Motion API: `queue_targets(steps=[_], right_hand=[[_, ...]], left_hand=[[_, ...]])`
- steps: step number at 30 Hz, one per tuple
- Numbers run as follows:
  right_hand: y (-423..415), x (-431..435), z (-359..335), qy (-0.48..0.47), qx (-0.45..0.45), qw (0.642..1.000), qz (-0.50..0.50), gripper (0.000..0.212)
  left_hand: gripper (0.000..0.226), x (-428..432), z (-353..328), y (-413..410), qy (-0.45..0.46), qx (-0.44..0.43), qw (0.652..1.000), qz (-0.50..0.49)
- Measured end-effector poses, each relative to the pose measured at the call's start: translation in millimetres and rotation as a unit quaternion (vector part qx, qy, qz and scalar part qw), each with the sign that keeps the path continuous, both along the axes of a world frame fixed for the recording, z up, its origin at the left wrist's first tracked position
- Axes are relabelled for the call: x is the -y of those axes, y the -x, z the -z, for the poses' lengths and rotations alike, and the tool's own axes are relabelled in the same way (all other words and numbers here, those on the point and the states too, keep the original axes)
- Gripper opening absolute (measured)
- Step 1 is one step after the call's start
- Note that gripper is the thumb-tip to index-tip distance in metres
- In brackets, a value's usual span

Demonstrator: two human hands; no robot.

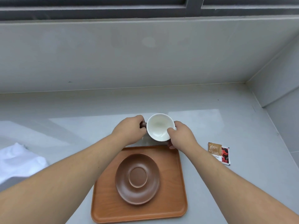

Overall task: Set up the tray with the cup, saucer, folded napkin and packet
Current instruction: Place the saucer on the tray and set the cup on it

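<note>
Grey and smooth, the bench [80, 126] runs to a grey wall [129, 54] at the far side, and a second wall [278, 75] closes the corner at the right. Above the far wall there is a dark window frame [194, 4]. An orange-brown tray [178, 191] lies on the near part of the bench, and a brown saucer [137, 178] rests flat in its middle. Just beyond the far edge of the tray is the cup [159, 127], white inside and brown outside. The left hand [131, 130] has its fingers closed on the handle at the cup's left. The right hand [182, 135] has its fingers closed on the cup's right side, with the thumb on the rim. A small packet [219, 153] lies on the bench right of the tray, apart from it. At the left edge lies a white napkin [19, 160], rumpled.
</note>
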State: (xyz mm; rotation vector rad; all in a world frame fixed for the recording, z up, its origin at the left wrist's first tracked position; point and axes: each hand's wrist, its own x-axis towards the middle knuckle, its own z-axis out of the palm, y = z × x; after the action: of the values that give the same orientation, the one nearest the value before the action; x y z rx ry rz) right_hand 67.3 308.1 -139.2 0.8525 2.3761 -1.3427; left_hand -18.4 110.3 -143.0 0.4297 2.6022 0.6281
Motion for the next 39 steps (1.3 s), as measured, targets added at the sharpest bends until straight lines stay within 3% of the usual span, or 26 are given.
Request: queue_targets(steps=[3, 8, 14, 18, 30, 34, 36, 39], right_hand=[[-8, -9, 12, -0.05, -0.007, 0.998, -0.041, 0.021], [-26, -1, 31, -0.064, 0.003, 0.994, -0.094, 0.034], [-58, 33, 30, -0.049, 0.022, 0.992, -0.118, 0.043], [-78, 61, 17, -0.06, 0.027, 0.987, -0.145, 0.048], [-113, 99, -1, -0.116, 0.027, 0.978, -0.173, 0.046], [-129, 88, -7, -0.252, -0.059, 0.953, -0.159, 0.047], [-132, 88, -13, -0.271, -0.106, 0.942, -0.167, 0.039], [-127, 104, -14, -0.293, -0.162, 0.907, -0.255, 0.023]], left_hand=[[0.008, 2, 11, -10, -0.004, 0.02, 1.0, 0.014], [0.02, 19, 27, -30, -0.002, 0.035, 0.999, 0.024], [0.007, 55, 24, -69, -0.011, 0.066, 0.997, 0.025], [0.015, 87, 13, -96, -0.005, 0.071, 0.997, -0.008], [0.011, 128, 6, -138, -0.025, 0.089, 0.995, -0.038], [0.026, 126, 12, -151, -0.042, 0.116, 0.992, -0.027], [0.024, 127, 16, -157, -0.009, 0.1, 0.995, -0.009], [0.013, 130, 20, -159, 0.073, 0.039, 0.996, 0.04]])
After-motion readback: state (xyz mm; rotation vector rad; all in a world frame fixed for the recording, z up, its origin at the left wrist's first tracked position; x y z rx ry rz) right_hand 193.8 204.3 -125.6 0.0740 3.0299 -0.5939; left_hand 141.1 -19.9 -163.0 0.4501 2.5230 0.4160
